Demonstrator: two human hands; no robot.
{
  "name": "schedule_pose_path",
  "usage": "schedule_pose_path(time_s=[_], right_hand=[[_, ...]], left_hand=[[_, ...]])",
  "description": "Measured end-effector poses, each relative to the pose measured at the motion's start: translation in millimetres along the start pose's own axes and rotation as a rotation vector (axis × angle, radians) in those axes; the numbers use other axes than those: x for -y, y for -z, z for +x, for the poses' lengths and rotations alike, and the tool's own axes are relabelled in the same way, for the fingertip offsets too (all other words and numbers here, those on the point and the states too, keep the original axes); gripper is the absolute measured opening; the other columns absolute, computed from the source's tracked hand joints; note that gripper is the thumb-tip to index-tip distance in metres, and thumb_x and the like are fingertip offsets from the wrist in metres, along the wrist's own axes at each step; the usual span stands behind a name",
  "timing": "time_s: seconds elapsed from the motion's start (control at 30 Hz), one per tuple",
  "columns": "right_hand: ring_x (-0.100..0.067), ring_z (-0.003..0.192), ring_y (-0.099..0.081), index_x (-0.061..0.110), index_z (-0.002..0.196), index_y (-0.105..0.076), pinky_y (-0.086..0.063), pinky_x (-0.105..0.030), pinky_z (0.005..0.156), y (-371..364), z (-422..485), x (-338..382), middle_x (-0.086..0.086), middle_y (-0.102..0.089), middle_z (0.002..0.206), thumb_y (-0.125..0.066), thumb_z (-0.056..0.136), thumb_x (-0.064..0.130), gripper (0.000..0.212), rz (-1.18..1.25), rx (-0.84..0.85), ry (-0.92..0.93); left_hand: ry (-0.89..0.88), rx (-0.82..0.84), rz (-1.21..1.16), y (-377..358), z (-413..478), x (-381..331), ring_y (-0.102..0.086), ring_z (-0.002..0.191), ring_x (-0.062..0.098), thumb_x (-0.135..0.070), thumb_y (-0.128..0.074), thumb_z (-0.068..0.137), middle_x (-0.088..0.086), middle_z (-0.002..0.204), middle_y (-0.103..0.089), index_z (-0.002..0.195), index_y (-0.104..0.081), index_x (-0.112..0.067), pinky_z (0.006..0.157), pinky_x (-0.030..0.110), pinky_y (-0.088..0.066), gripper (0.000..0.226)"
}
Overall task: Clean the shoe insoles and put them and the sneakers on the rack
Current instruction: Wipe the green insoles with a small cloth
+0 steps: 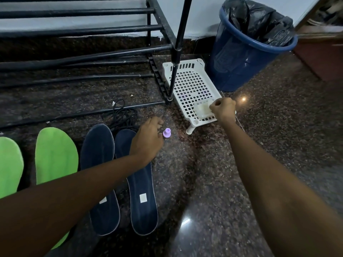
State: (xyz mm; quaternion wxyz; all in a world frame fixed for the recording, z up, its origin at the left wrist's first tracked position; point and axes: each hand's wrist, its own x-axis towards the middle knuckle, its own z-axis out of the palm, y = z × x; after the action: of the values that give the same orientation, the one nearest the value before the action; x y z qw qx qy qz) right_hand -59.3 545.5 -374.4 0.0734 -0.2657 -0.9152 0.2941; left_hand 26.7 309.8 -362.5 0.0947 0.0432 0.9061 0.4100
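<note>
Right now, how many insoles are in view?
4: green insole cut by the left edge, second green insole beside it, then two navy insoles partly under the left forearm. More may lie outside view.

A home entryway: shoe rack [78, 30], lined bin [246, 49], polished granite floor [213, 182].

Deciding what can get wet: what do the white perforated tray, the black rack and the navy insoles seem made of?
White tray: moulded plastic, matt, with a punched grid and stubby legs. Black rack: probably painted metal tubes, slightly glossy highlights. Navy insoles: likely fabric-topped foam, matt with pale edges; the core is not visible.
</note>
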Motion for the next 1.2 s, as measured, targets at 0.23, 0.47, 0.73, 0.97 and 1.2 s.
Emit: schedule_pose_path(time_s=[0.23, 0.47, 0.73, 0.97, 1.2], right_hand=[[-0.011, 0.058, -0.055, 0.010, 0.073, -0.063, -0.049, -0.026, 0.060, 9.3, -0.1, -3.0, -0.005, -0.064, 0.072, -0.057, 0.083, 0.004, 0.013, 0.160, -0.025, -0.044], [-0.006, 0.052, -0.042, 0.013, 0.056, -0.054, -0.040, -0.016, 0.052, 21.9, -10.5, -1.8, 0.001, -0.049, 0.058, -0.053, 0.078, -0.005, 0.028, 0.742, -0.105, -0.263], [-0.011, 0.058, -0.052, 0.010, 0.068, -0.046, -0.053, -0.030, 0.070, 35.8, -14.5, 6.2, -0.004, -0.054, 0.066, -0.054, 0.085, 0.003, 0.020, 1.077, -0.097, -0.438], [-0.023, 0.085, -0.059, 0.008, 0.081, -0.056, -0.055, -0.037, 0.074, 46.8, -17.0, 8.1, -0.013, -0.060, 0.099, -0.043, 0.090, 0.014, 0.016, 1.088, 0.015, -0.434], [-0.019, 0.081, -0.060, 0.010, 0.092, -0.056, -0.058, -0.030, 0.061, 53.4, -50.0, 45.5, -0.008, -0.059, 0.095, -0.039, 0.094, 0.016, 0.018, 1.186, 0.216, -0.368]], left_hand=[[0.010, -0.033, -0.034, 3.7, 0.4, 2.5, -0.054, 0.107, 0.020, 0.003, -0.047, 0.088, 0.007, 0.118, -0.057, 0.117, -0.054, -0.007, 0.086, 0.042, -0.048, 0.031], [0.024, -0.028, -0.042, 9.7, -0.8, 5.5, -0.054, 0.107, 0.022, 0.004, -0.048, 0.088, 0.007, 0.118, -0.056, 0.119, -0.054, -0.008, 0.087, 0.044, -0.048, 0.033], [0.013, -0.039, -0.047, 12.5, -4.2, 5.0, -0.054, 0.105, 0.022, 0.004, -0.049, 0.088, 0.008, 0.116, -0.057, 0.117, -0.054, -0.007, 0.086, 0.043, -0.048, 0.031], [-0.004, -0.054, -0.074, 18.9, -1.5, 3.0, -0.054, 0.099, 0.019, 0.004, -0.048, 0.088, 0.007, 0.114, -0.057, 0.116, -0.055, -0.007, 0.086, 0.041, -0.048, 0.030], [-0.051, -0.085, -0.089, 51.7, -1.8, -16.6, -0.054, 0.101, 0.022, 0.003, -0.048, 0.089, 0.008, 0.113, -0.055, 0.114, -0.054, -0.006, 0.088, 0.042, -0.048, 0.028]])
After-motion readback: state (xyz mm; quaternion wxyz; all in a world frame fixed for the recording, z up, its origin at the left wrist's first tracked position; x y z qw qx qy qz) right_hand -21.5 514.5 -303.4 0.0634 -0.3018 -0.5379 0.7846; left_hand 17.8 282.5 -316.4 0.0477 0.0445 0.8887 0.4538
